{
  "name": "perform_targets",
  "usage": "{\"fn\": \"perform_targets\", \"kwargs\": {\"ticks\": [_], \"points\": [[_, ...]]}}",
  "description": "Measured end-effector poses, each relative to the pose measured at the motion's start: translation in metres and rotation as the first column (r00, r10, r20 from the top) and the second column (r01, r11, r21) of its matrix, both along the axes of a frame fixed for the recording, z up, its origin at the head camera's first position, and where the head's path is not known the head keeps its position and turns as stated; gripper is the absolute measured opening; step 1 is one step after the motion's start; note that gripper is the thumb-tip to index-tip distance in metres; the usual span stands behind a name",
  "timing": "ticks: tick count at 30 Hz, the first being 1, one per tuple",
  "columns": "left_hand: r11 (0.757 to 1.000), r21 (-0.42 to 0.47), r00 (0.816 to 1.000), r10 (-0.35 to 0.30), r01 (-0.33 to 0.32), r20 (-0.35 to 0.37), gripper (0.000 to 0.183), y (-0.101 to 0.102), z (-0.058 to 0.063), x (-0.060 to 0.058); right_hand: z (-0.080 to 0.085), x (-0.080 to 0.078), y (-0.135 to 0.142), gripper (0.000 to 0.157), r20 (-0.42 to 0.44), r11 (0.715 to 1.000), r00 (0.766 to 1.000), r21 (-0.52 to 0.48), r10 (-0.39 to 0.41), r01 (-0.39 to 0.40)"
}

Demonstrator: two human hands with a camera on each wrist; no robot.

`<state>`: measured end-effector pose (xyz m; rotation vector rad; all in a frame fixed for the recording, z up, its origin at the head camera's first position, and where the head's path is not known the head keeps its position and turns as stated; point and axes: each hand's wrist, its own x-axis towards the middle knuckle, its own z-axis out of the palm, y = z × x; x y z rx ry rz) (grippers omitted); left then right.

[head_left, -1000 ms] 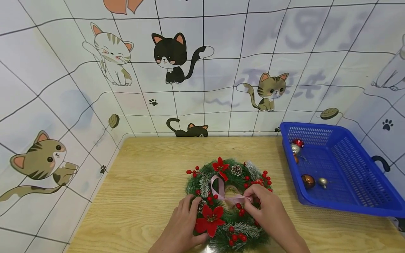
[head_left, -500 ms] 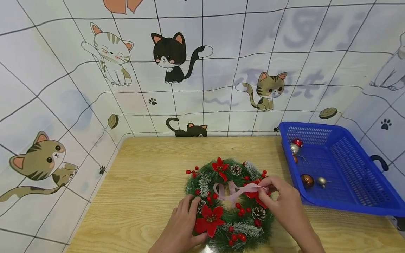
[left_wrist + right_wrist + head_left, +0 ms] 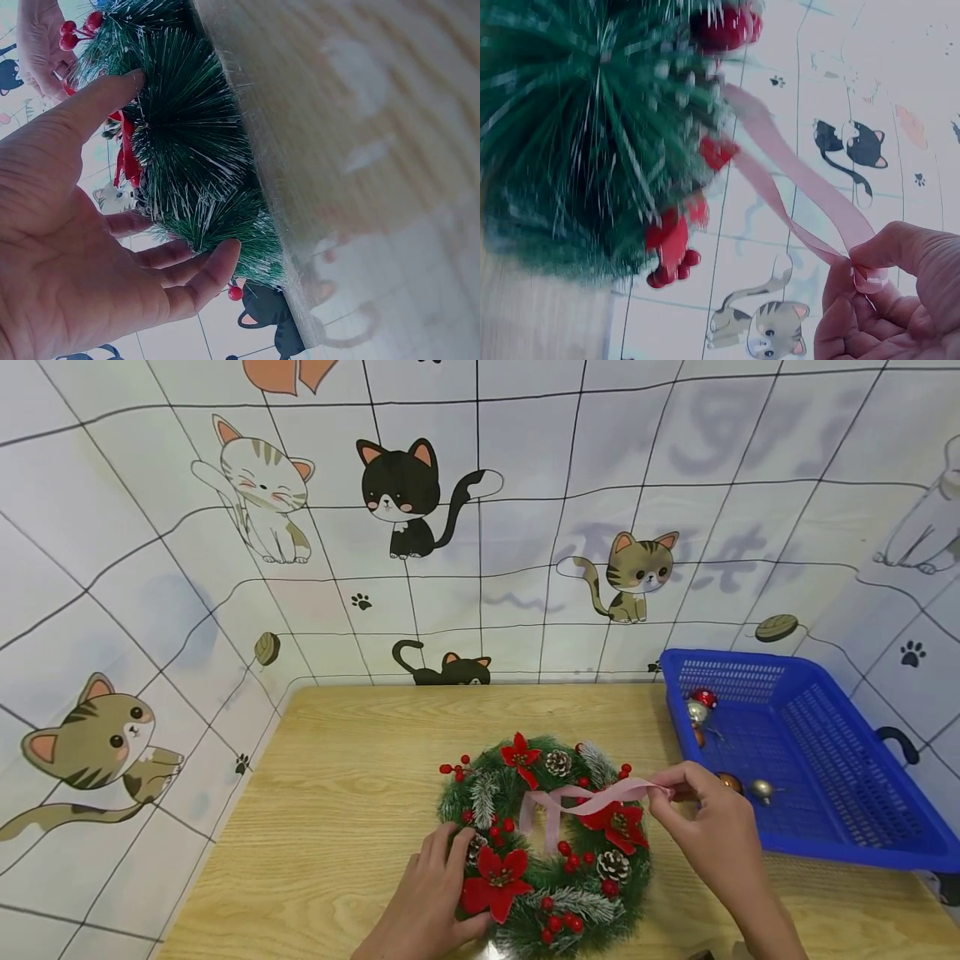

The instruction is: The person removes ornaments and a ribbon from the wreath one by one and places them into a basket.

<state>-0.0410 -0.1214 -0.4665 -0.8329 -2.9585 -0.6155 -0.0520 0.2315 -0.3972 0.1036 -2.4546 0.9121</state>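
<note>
A green Christmas wreath [image 3: 551, 878] lies on the table, decked with red poinsettias [image 3: 498, 880], berries, pinecones and frosted sprigs. My left hand [image 3: 431, 889] rests at its left side, fingertips by a pinecone. In the left wrist view, the thumb and fingers of that hand [image 3: 82, 255] lie spread and loosely bent against the bristly greenery [image 3: 184, 124]. A pink ribbon [image 3: 611, 796] rises from the wreath's middle and stretches right. My right hand [image 3: 716, 827] pinches its end between thumb and fingers, beyond the wreath's right edge. Two ribbon strands [image 3: 802, 180] run to that pinch in the right wrist view.
At the right stands a blue plastic basket [image 3: 832, 853] with several ornaments, among them a small gold ball [image 3: 762, 790]. The wooden table [image 3: 337, 793] meets a cat-patterned covering [image 3: 517, 527] at the back and sides. A small dark object [image 3: 701, 955] shows at the front edge.
My right hand has drawn the pink ribbon to the right and slightly up, from over the wreath to past its edge. The ribbon's loop has pulled out longer. My left hand has stayed put.
</note>
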Motion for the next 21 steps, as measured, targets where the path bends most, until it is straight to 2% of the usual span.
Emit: {"fn": "perform_targets", "kwargs": {"ticks": [11,21], "points": [[1.0,-0.003,1.0,0.0,0.0,-0.007,0.095,-0.001,0.001,-0.001,0.005,-0.001,0.026,0.013,0.031,0.996,0.996,-0.034,-0.084,0.085],[1.0,-0.001,1.0,-0.011,0.011,0.013,0.094,-0.001,0.002,-0.002,0.007,0.0,0.049,0.014,0.009,0.985,0.986,-0.028,-0.168,0.168]]}}
